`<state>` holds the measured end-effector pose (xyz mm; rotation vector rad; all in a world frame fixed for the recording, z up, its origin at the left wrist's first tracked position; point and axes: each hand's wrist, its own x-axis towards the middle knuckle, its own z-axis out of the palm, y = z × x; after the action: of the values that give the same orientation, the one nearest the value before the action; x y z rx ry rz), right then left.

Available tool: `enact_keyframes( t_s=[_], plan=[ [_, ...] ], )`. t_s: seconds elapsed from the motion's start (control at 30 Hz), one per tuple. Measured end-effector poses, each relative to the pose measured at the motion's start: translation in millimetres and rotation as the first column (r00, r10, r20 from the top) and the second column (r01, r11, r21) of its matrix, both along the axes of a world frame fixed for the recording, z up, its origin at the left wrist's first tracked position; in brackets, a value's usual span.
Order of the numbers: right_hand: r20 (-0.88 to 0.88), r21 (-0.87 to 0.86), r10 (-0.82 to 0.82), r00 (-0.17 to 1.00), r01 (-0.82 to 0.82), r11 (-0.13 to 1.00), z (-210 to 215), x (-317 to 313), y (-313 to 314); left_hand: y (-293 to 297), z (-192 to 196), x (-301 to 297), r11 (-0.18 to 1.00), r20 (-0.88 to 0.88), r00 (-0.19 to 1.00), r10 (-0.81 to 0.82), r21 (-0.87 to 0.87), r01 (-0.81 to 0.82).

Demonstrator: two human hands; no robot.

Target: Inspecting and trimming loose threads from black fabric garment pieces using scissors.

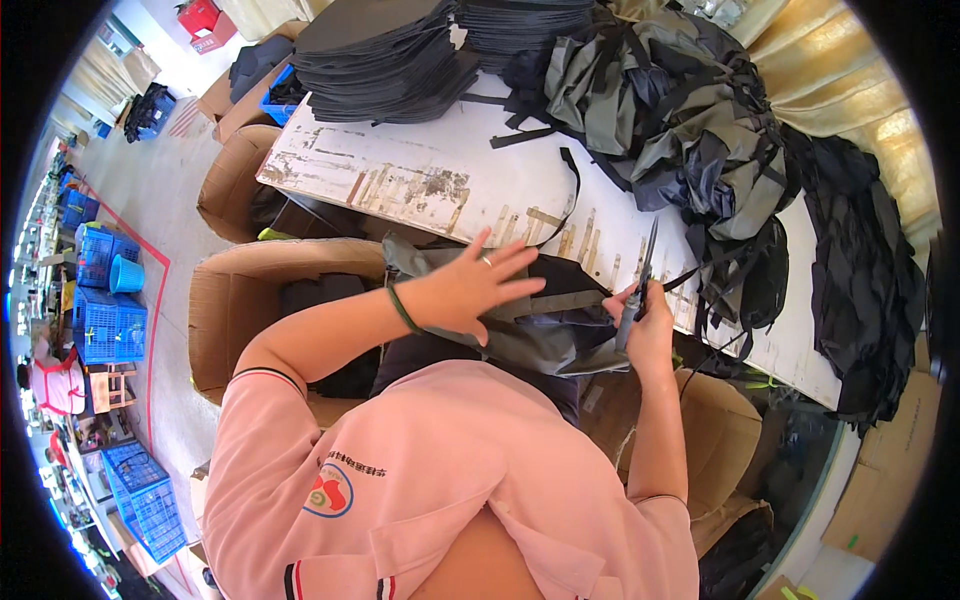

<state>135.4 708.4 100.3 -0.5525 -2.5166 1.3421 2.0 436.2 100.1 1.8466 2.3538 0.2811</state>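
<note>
Gripped the scissors (643,283) in the right hand (650,322), with fingers closed round the handles and blades pointing up and far, likely to carry the tips clear of the cloth; held the left hand (468,288) open and empty, with fingers spread over the grey-and-black fabric piece (570,338), perhaps for steadying or flattening it; could not tell from above whether to call the palm touching or just over it.

Set the fabric piece between the pink shirt (450,440) and the near edge of the table (340,165), presumably to have it within reach of both hands.

Stacked the black flat sheets (375,65) in 2 piles at the far left, probably for being alike and easy to pile; heaped the grey-and-black bags (690,125) loosely at the far right, presumably for being too soft to stack, with straps trailing leftward; draped the black cloth (865,290) over the right end, seemingly to let its length hang.

Stood an open cardboard box (228,345) at the left, with dark pieces inside, likely for holding them close to the left arm; stood another open box (718,435) at the near right, perhaps for similar use.
</note>
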Motion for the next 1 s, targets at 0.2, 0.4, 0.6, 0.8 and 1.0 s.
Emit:
enact_keyframes(
  t_s=[0.2,0.4,0.6,0.8,1.0],
  plan=[
    [0.019,0.201,-0.067,0.998,0.062,0.978,-29.8,49.9,-19.6,9.6,-19.4,-29.0,0.99,0.263,0.965,-0.012,0.138,-0.025],
    [0.055,0.202,-0.049,0.997,0.037,0.979,-57.8,41.0,-35.5,-5.0,37.6,-77.6,0.637,0.985,-0.072,-0.157,0.045,-0.77],
    [-0.262,0.181,-0.082,0.962,0.133,0.975,10.0,-12.8,21.2,-68.4,79.0,-139.7,0.471,0.886,-0.167,-0.432,0.064,-0.88],
    [-0.335,0.511,-0.075,0.939,0.248,0.823,99.1,-101.3,77.3,-76.6,37.5,-168.9,0.298,0.978,-0.053,-0.204,0.01,-0.955],
    [-0.169,0.321,0.082,0.982,-0.024,0.947,84.6,-106.0,52.2,-72.1,31.5,-159.0,0.449,0.24,0.764,0.599,0.689,-0.569]
  ],
)
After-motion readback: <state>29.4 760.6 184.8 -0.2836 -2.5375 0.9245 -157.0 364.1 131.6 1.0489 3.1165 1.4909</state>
